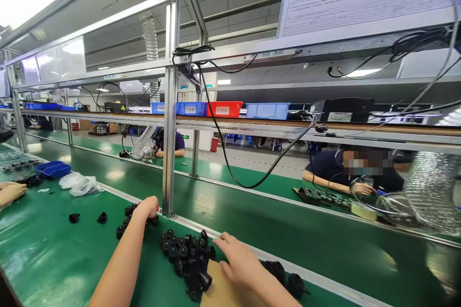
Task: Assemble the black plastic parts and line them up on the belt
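Note:
My left hand [147,207] reaches over a small group of black plastic parts [122,230] by the bench's back rail. Its fingers point down and away, so whether they grip a part is hidden. My right hand [237,256] is open beside a larger pile of black, rounded parts [187,254], fingers stretched toward the pile's right edge and thumb apart. Below this hand lies a flat brown cardboard piece [219,290], partly covered by the hand and forearm. More black parts [296,285] sit to the right, behind my right wrist.
Two loose black parts [102,218] lie to the left on the green bench [43,240]. Farther left are a plastic bag [81,183], a blue tray [53,169] and another person's hand [12,193]. A metal post [169,153] rises behind my left hand; a black cable [248,186] hangs ahead.

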`<state>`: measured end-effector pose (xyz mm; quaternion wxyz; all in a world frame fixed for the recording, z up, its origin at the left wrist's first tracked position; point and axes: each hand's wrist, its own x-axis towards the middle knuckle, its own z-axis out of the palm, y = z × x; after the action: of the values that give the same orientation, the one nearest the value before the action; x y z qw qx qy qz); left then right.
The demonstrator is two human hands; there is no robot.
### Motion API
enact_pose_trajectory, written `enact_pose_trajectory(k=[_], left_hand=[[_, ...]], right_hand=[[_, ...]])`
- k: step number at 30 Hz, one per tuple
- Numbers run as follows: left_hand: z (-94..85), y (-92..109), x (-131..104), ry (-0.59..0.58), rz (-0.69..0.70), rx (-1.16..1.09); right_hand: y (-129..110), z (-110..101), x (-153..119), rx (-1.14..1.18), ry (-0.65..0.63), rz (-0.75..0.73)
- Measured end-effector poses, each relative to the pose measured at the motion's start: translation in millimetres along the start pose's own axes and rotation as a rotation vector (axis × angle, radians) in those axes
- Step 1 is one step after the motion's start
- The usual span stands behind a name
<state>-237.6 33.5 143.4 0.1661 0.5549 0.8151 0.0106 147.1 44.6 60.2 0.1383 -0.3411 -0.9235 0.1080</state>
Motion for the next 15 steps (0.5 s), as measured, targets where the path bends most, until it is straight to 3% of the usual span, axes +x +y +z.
enact_pose_trajectory(k=[3, 6, 11, 15], left_hand=[[0.3, 1, -1, -0.048, 0.059, 0.023], [7.3, 16, 0, -0.092, 0.181, 0.045], [28.4, 57, 0, -0.175, 0.374, 0.090], [42.4, 76, -1, -0.259, 0.431, 0.135]], right_hand=[[-9, 15, 26, 0.042, -0.031, -0.035], [-8, 21, 33, 0.113, -0.017, 0.011], [-1, 22, 17, 0.391, 0.110, 0.136], [6, 28, -5, 0.742, 0.154, 0.266]])
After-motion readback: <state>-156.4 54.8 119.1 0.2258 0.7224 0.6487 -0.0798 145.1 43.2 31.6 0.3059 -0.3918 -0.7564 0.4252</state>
